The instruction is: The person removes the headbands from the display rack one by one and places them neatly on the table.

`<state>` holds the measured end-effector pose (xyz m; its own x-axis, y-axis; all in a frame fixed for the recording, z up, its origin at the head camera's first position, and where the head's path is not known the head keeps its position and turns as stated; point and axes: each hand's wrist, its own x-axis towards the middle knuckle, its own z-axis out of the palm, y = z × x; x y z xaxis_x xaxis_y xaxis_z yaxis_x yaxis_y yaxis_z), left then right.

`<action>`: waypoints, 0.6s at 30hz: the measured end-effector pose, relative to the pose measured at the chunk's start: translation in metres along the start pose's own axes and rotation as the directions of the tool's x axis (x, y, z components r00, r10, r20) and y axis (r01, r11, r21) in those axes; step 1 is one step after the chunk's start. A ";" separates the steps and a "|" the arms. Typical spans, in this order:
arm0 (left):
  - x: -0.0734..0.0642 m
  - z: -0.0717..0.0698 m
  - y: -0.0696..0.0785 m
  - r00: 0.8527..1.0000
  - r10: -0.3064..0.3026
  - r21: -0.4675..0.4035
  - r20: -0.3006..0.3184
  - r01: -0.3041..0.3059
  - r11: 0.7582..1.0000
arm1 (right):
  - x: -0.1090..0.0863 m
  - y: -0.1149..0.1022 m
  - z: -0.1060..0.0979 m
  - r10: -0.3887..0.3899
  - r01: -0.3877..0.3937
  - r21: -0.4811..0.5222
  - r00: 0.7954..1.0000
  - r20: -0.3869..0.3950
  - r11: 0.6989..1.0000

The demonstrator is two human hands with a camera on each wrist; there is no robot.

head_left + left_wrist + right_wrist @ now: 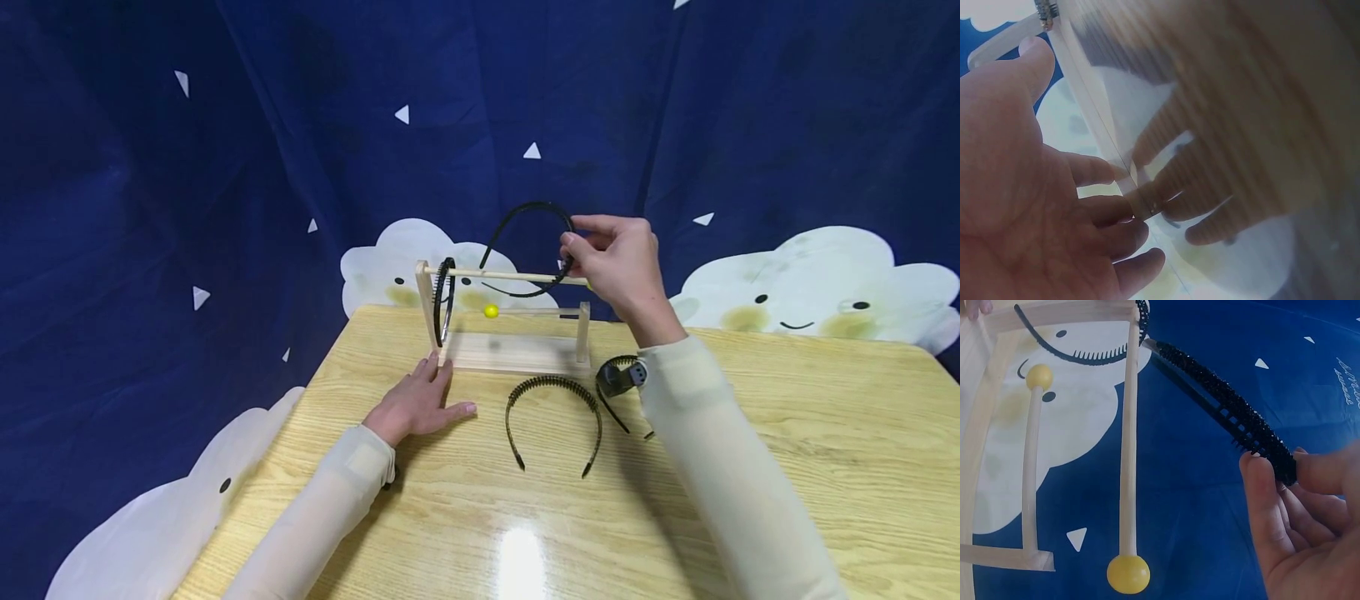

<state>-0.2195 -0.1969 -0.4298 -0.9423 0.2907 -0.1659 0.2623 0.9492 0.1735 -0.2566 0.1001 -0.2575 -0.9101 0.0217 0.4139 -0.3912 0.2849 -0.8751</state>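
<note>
My right hand pinches a black headband between thumb and fingers, up by the top rod of a wooden rack. In the right wrist view this headband looks beaded, with comb teeth inside, beside the rod's yellow end ball. A second black toothed headband hangs on the rod near the left post. My left hand rests with spread fingers, its fingertips at the left front corner of the rack's base. The left wrist view shows that hand from the palm side, holding nothing.
A dark spiral-toothed headband lies on the wooden table in front of the rack. Partly behind the right wrist's camera lies another black headband. The rack's lower rod ends in a yellow ball. A blue cloth hangs behind.
</note>
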 end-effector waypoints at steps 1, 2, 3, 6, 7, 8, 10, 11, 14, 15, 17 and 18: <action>0.000 0.000 0.000 1.000 0.000 -0.002 0.000 0.000 1.000 | 0.000 0.000 -0.001 0.000 0.000 -0.004 1.000 0.001 1.000; 0.000 0.001 0.000 1.000 0.000 -0.003 -0.001 0.000 1.000 | -0.001 0.001 -0.002 0.002 -0.002 -0.010 1.000 0.003 1.000; 0.000 0.001 0.000 1.000 0.000 -0.004 0.000 0.000 1.000 | -0.001 0.001 -0.003 0.005 -0.005 -0.018 1.000 0.006 1.000; -0.001 0.000 0.001 1.000 0.004 -0.002 -0.001 -0.004 1.000 | -0.002 0.002 -0.007 0.010 -0.009 -0.053 1.000 0.017 0.999; 0.000 0.000 0.001 1.000 0.005 0.000 0.000 -0.005 1.000 | -0.002 0.002 -0.009 0.013 -0.012 -0.061 1.000 0.021 0.998; 0.000 0.000 0.001 1.000 0.007 0.001 0.000 -0.007 1.000 | -0.003 0.002 -0.010 0.018 -0.016 -0.069 1.000 0.025 0.998; 0.000 0.000 0.000 1.000 0.009 0.000 -0.001 -0.009 1.000 | -0.004 0.003 -0.013 0.022 -0.019 -0.081 0.999 0.030 0.997; 0.000 0.000 0.000 1.000 0.010 0.002 -0.002 -0.010 1.000 | -0.005 0.003 -0.014 0.024 -0.022 -0.084 0.999 0.031 0.996; 0.000 -0.001 0.000 1.000 0.011 -0.001 -0.002 -0.011 1.000 | -0.007 0.005 -0.019 0.031 -0.028 -0.102 0.999 0.030 0.994; 0.001 -0.001 0.000 1.000 0.010 0.000 -0.001 -0.010 1.000 | -0.008 0.005 -0.020 0.032 -0.028 -0.108 0.999 0.030 0.994; 0.001 0.000 0.000 1.000 0.010 0.001 0.000 -0.010 1.000 | -0.010 0.007 -0.023 0.033 -0.029 -0.115 0.999 0.032 0.993; 0.000 0.000 0.000 1.000 0.010 -0.001 0.000 -0.010 1.000 | -0.010 0.007 -0.024 0.032 -0.028 -0.120 0.999 0.035 0.992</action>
<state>-0.2200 -0.1972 -0.4299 -0.9396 0.3005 -0.1637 0.2718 0.9461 0.1764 -0.2469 0.1245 -0.2621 -0.9265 -0.0028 0.3764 -0.3465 0.3969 -0.8500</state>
